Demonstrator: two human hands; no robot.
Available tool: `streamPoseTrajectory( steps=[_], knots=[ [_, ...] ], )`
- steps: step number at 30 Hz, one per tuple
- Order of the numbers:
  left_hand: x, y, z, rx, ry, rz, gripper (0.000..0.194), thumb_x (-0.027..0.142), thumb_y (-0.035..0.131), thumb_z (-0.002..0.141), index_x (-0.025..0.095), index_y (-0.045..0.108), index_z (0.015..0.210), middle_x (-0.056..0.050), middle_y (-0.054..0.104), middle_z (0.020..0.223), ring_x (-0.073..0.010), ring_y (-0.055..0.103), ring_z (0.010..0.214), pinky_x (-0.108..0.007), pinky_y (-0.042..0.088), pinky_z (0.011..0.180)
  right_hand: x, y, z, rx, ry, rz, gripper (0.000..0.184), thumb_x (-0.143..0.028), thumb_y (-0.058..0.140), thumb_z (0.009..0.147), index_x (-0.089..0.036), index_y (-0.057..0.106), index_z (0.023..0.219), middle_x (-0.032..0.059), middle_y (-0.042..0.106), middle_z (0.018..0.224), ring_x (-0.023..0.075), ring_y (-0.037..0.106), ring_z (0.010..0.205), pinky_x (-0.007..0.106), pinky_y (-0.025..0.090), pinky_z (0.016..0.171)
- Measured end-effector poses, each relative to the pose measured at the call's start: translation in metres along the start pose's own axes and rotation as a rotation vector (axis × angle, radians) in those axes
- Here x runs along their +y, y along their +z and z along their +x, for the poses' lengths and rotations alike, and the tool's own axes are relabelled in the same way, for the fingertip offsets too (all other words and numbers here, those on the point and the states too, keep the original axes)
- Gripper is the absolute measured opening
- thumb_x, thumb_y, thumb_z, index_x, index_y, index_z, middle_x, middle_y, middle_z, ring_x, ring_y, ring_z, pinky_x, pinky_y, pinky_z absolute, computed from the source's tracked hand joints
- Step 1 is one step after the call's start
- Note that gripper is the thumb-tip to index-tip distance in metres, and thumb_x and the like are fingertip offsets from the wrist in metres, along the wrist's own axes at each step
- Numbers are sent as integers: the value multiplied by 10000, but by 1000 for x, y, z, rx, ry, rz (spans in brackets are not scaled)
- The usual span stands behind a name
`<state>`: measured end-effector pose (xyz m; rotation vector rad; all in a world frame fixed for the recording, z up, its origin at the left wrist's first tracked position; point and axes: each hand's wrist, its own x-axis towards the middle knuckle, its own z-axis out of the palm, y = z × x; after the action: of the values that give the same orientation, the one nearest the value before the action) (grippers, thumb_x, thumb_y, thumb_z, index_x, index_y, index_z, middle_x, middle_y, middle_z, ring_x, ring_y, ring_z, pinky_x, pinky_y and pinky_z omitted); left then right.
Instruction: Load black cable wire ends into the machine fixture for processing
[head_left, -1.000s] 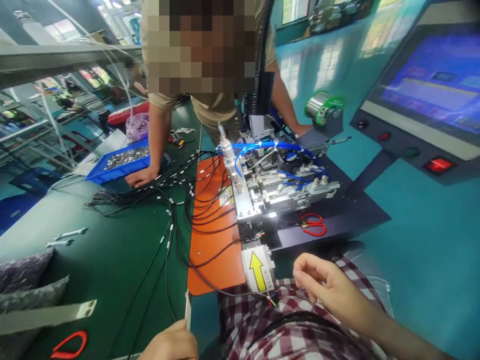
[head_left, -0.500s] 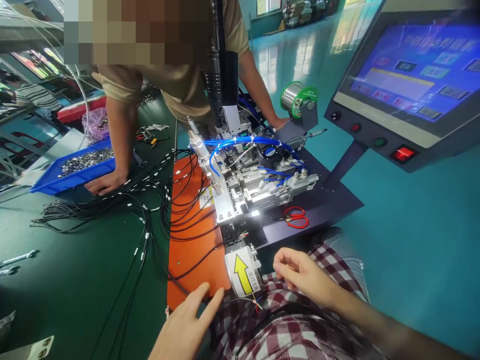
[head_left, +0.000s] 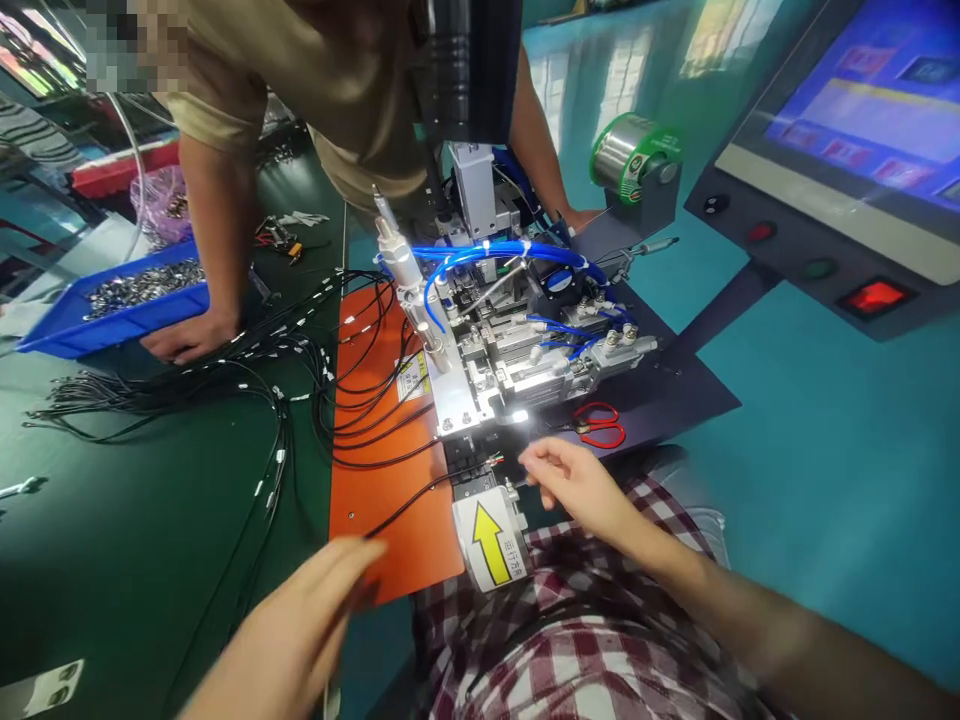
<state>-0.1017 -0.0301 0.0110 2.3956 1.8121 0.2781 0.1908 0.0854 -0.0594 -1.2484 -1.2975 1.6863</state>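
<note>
My left hand [head_left: 300,615] is over the near edge of the orange board [head_left: 397,540], its fingers close together and smeared by motion. I cannot tell whether it holds anything. My right hand [head_left: 577,485] has its fingers curled in, with no object showing between them. Just left of its fingertips are the bared coloured wire ends [head_left: 495,461] of a black cable [head_left: 412,505], which lies across the orange board to the machine's feed block. Below them is a white cover [head_left: 491,540] with a yellow arrow. The metal machine [head_left: 510,365] with blue air tubes stands beyond my hands.
Red-handled scissors [head_left: 602,425] lie on the dark base plate, near a solder wire spool [head_left: 634,165]. A control screen [head_left: 870,130] stands right. On the green table [head_left: 127,540] are bundled black cables [head_left: 105,405] and a blue bin [head_left: 142,325] of metal parts. A co-worker [head_left: 360,110] leans in opposite.
My left hand has moved left and its fingers have come together. My right hand has moved up and slightly left, towards the wire ends. The loose wire end below the white cover no longer shows.
</note>
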Motion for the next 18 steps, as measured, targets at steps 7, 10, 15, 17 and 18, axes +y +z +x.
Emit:
streamPoseTrajectory(
  steps=[7,10,15,17,18],
  knots=[
    [45,56,81,186,198,-74,414,63,351,904,130,496,1286,-148,596,1104,-220,575,1033,-334,534,861,-4,29,30,46,68,116,255,-404,596,770,-161,561,701,-21,589,618,77,472,410,230,364,455],
    [42,63,79,183,215,-45,429,31,365,875,118,498,1273,-150,597,1092,-248,557,1020,-389,531,848,-8,32,31,49,126,159,207,-340,595,750,-160,545,661,-32,574,590,65,452,401,218,339,445],
    [45,61,88,108,220,2,408,41,389,851,110,558,1216,-128,602,956,-250,568,856,-362,541,666,-18,33,33,-6,265,239,229,-263,549,747,-156,492,553,-57,471,504,37,368,374,197,256,418],
    [49,59,94,84,213,-2,396,59,403,850,119,569,1205,-108,596,900,-238,560,792,-346,529,619,-22,33,33,-30,317,266,244,-243,541,741,-160,463,525,-71,416,475,29,334,370,190,220,411],
    [50,58,97,75,206,-9,388,68,409,851,121,573,1199,-100,594,881,-232,555,772,-340,525,608,-24,33,33,-35,338,278,240,-237,543,736,-161,456,525,-74,405,476,27,329,371,187,207,410]
  ],
)
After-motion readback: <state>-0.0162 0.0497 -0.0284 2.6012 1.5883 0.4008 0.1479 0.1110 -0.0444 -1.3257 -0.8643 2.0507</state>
